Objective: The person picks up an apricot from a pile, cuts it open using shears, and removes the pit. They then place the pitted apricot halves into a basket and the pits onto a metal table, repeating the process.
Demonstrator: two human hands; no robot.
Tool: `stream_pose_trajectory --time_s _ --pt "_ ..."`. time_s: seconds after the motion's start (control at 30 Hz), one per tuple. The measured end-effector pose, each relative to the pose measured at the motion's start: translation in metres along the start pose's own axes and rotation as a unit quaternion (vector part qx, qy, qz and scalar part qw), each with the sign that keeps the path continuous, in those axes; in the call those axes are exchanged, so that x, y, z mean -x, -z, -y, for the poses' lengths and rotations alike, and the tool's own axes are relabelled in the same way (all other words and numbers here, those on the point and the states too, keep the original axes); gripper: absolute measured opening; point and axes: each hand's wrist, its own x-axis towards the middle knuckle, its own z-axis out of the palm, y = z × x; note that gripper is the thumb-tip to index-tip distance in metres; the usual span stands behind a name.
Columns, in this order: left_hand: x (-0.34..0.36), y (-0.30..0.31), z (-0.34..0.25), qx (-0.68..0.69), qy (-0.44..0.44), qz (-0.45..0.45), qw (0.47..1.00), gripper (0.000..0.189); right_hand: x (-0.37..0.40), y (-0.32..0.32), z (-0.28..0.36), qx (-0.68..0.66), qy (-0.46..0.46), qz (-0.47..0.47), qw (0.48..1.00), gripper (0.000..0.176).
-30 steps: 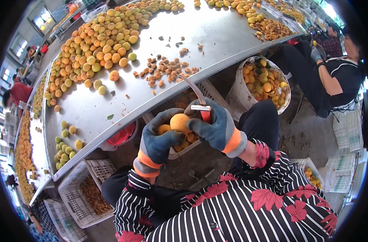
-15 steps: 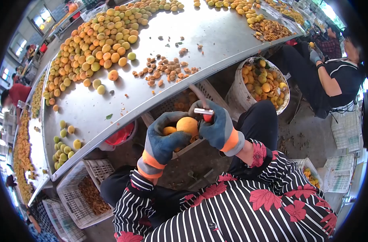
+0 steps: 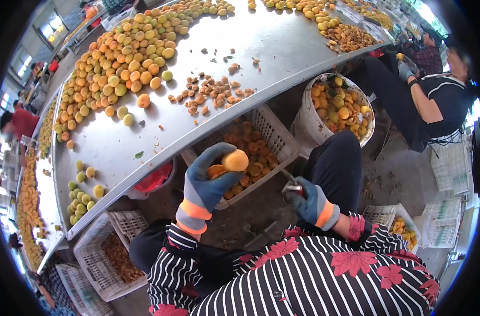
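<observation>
Left hand [image 3: 208, 176], gloved: clamped on a round orange fruit [image 3: 235, 160], thumb and fingers around its left side, right side exposed. Second fruit piece [image 3: 215, 171] sits just left of it in the same grip, partly behind the glove; can't tell if the two are joined. Round fruit has no clear long axis.

Right hand [image 3: 311, 204], gloved: closed around a knife [image 3: 294, 188] by its red handle, well apart from the left hand and nearer the lap.

Key relation: round fruit lies left of the right hand and farther from the body. Blade [image 3: 289, 175] runs out from the fist, away and to the left, pointing roughly past the fruit's far side. Clear gap between tip and fruit, no contact. Left hand has the fruit; right is the farther one.

Beyond the hands: white crate [image 3: 278, 134] holding cut fruit [image 3: 254, 150], partly hidden by the left hand. White bucket [image 3: 303, 124] of fruit just right of it. Past the crate, metal table [image 3: 113, 158] with loose pits [image 3: 218, 90] near its edge and a fruit pile [image 3: 133, 66] farther left.
</observation>
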Motion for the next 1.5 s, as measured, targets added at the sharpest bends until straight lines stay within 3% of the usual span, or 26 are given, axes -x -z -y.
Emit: stream_pose_trajectory --time_s 0.03,0.1,0.13,0.17,0.2,0.27,0.3,0.37,0.4,0.47,0.63,0.93,1.33,1.5 --pt "-0.002 0.0 0.003 -0.076 -0.066 0.013 0.995 0.043 -0.004 0.001 -0.011 0.021 0.031 -0.014 0.999 0.018" --pt "-0.011 0.002 0.011 -0.221 -0.2 0.039 0.954 0.041 -0.005 0.005 0.006 -0.064 -0.041 -0.007 0.997 0.018" --pt "-0.013 0.0 0.012 -0.24 -0.211 0.035 0.947 0.043 -0.008 0.005 0.016 -0.105 -0.075 -0.002 0.992 0.018" --pt "-0.015 -0.001 0.013 -0.259 -0.22 0.029 0.94 0.045 -0.013 0.001 0.008 -0.095 0.02 -0.014 0.995 0.021" --pt "-0.015 -0.001 0.013 -0.278 -0.229 0.023 0.933 0.047 -0.016 -0.002 0.011 -0.08 0.041 -0.02 0.996 0.02" --pt "-0.013 -0.006 0.011 -0.02 -0.043 0.022 0.999 0.049 -0.026 -0.005 0.025 -0.052 0.083 -0.031 0.995 0.02" --pt "-0.012 -0.008 0.01 0.111 0.053 0.022 0.992 0.051 -0.03 -0.007 0.033 -0.077 0.069 -0.028 0.994 0.02" --pt "-0.01 -0.011 0.008 0.249 0.073 0.062 0.964 0.055 -0.038 -0.012 0.049 -0.127 0.04 -0.023 0.991 0.02" --pt "-0.009 -0.01 0.006 0.316 0.083 0.08 0.942 0.057 -0.043 -0.017 0.054 -0.122 0.084 -0.032 0.989 0.02" --pt "-0.007 -0.008 0.002 0.326 0.094 0.109 0.934 0.057 -0.051 -0.027 0.062 -0.109 0.17 -0.05 0.978 0.02" --pt "-0.002 -0.021 -0.014 0.341 0.075 0.083 0.934 0.048 -0.057 -0.034 0.079 -0.021 0.184 -0.02 0.983 0.02" --pt "0.001 -0.021 -0.016 0.282 0.092 0.044 0.954 0.04 -0.062 -0.039 0.083 0.024 0.176 -0.025 0.984 0.019" --pt "0.003 -0.026 -0.017 0.249 0.053 0.015 0.967 0.036 -0.063 -0.041 0.08 0.07 0.226 -0.011 0.972 0.019" --pt "0.004 -0.021 -0.015 0.158 0.049 0.016 0.986 0.035 -0.075 -0.045 0.07 0.106 0.233 -0.011 0.967 0.02"
